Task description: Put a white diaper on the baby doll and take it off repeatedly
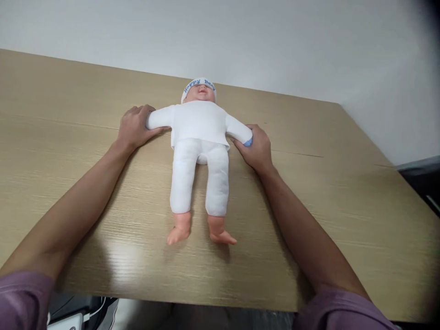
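A baby doll (199,123) lies on its back on the wooden table, head toward the wall and bare feet toward me. It wears a white top, white trousers and a white cap (198,83) with blue lettering. My left hand (135,124) is closed around the end of the doll's sleeve on the left of the view. On the other side, my right hand (256,145) grips the opposite sleeve end, where a bit of blue shows. Both doll arms are stretched out sideways. The doll's hands are hidden.
The wooden table (85,192) reaches back to a pale wall (240,41). Below its front edge at lower left are a white device (67,322) and a white cable (96,311). Something dark (422,183) stands beyond the table's right edge.
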Demonstrator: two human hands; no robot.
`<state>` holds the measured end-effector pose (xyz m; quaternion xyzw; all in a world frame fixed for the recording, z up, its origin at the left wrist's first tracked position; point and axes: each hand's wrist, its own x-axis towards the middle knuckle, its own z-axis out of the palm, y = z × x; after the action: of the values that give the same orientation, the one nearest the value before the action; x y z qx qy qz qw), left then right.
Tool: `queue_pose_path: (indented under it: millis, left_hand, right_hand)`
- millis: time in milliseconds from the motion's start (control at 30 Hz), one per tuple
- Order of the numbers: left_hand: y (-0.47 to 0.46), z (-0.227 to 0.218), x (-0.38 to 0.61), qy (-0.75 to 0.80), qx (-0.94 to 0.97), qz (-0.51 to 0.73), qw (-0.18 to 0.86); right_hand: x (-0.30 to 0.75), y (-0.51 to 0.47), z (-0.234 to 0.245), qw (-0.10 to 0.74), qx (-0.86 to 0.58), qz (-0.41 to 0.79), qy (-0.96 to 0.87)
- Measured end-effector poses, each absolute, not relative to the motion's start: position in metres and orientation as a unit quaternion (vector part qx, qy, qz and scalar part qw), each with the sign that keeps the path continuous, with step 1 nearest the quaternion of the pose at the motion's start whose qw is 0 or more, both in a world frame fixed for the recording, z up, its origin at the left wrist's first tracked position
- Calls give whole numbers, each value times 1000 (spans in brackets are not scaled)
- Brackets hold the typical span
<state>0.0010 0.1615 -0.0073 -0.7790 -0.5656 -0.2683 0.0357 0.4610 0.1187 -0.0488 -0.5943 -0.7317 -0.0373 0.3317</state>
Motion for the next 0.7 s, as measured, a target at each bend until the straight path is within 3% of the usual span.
queue_pose_path:
  millis: [200,700]
  left_hand:
    - [167,-15,-5,-572,-778,-253,59]
    - [108,-13,-22,-625,-720,-302,17]
  right_hand:
    - [469,124,-59,294,-638,-67,-709]
    - [461,71,-62,337,-638,-90,-687]
